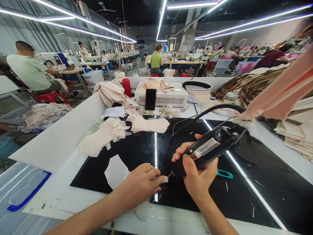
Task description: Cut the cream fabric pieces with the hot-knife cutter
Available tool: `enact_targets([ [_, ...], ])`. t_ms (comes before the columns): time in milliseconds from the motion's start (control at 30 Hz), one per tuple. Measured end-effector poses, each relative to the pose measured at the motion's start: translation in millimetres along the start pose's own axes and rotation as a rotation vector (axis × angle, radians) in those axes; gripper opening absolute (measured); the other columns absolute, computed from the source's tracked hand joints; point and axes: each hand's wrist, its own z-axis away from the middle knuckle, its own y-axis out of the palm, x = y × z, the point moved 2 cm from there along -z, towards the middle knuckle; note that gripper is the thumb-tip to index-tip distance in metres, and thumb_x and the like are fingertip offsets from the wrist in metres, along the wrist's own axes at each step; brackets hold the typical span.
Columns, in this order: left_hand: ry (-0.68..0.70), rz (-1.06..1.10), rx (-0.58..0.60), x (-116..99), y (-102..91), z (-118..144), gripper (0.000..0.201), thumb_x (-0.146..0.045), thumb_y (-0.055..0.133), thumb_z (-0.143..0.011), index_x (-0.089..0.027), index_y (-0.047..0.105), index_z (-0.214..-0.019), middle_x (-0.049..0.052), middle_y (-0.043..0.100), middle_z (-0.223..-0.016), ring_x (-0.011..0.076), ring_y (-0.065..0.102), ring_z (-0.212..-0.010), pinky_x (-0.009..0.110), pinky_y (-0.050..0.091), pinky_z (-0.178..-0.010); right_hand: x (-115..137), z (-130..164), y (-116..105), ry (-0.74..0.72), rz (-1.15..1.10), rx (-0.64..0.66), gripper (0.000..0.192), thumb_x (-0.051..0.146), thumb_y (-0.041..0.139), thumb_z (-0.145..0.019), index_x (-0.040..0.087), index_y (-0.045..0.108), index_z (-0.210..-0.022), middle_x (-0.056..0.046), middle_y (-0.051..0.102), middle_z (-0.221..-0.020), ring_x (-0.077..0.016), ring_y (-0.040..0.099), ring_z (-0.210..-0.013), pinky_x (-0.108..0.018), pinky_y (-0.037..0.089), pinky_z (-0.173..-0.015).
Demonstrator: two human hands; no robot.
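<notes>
Two hands work close together at the near edge of the bench (61,137), over its black glossy plate. The left hand (140,182) lies flat with its fingers pressed down on a small pale fabric piece (165,179), which sits on the black surface just at the fingertips. The right hand (195,176) is wrapped tight around a black corded hand tool (207,148), and the tool's tip comes down right beside that fabric piece, almost touching the left fingertips. This closeness is the risk I see — if the tip slips or the fabric shifts, it may catch a finger, and a hot or sharp tip would hurt. The cable (210,111) rises in a loop behind the tool and could pull on it, or drag over the piles. A teal small tool (225,174) lies on the black plate just right of the right hand. Farther back are heaps of beige cut fabric (114,129), a phone (150,99) standing against a white box machine (171,96), and a red cylinder (126,87). On the right, a pink fabric strip (281,94) hangs over the bench — it could get in the way of the cable. Other people sit at machines well apart.
</notes>
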Motion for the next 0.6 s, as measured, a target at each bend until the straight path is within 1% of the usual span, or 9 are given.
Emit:
enact_targets([
  [233, 0.003, -0.033, 0.014, 0.5, -0.7, 0.7, 0.036, -0.028, 0.080, -0.094, -0.018, 0.061, -0.123, 0.003, 0.067, -0.109, 0.0222, 0.064, -0.099, 0.038, 0.057, -0.092, -1.6, 0.5, -1.0, 0.002, -0.004, 0.009, 0.052, 0.014, 0.076, -0.090, 0.033, 0.057, -0.135, 0.005, 0.070, -0.088, -0.0123, 0.066, -0.062, -0.029, 0.057, -0.057],
  [367, 0.016, -0.076, 0.013, 0.5, -0.6, 0.9, 0.042, -0.029, 0.082, -0.093, -0.016, 0.060, -0.126, 0.003, 0.067, -0.109, 0.0218, 0.063, -0.096, 0.036, 0.057, -0.088, -1.7, 0.5, 0.3, 0.004, 0.019, -0.002, 0.052, 0.016, 0.076, -0.090, 0.032, 0.056, -0.135, 0.005, 0.070, -0.088, -0.0124, 0.066, -0.062, -0.029, 0.058, -0.057],
  [500, 0.025, -0.105, 0.012, 0.9, 0.2, 2.8, 0.046, -0.031, 0.082, -0.092, -0.015, 0.060, -0.130, 0.003, 0.067, -0.111, 0.0217, 0.063, -0.097, 0.036, 0.056, -0.089, 1.0, -1.4, 1.7, -0.001, 0.040, -0.039, 0.049, 0.021, 0.077, -0.089, 0.030, 0.056, -0.132, 0.005, 0.069, -0.085, -0.0130, 0.065, -0.060, -0.030, 0.058, -0.056],
  [600, 0.025, -0.104, 0.016, 1.3, 0.2, 4.3, 0.046, -0.031, 0.082, -0.093, -0.015, 0.060, -0.131, 0.003, 0.067, -0.112, 0.0212, 0.063, -0.099, 0.036, 0.055, -0.090, 4.2, -2.9, 2.4, 0.007, 0.027, -0.058, 0.047, 0.024, 0.078, -0.088, 0.030, 0.056, -0.130, 0.005, 0.069, -0.083, -0.0141, 0.065, -0.059, -0.031, 0.057, -0.054],
])
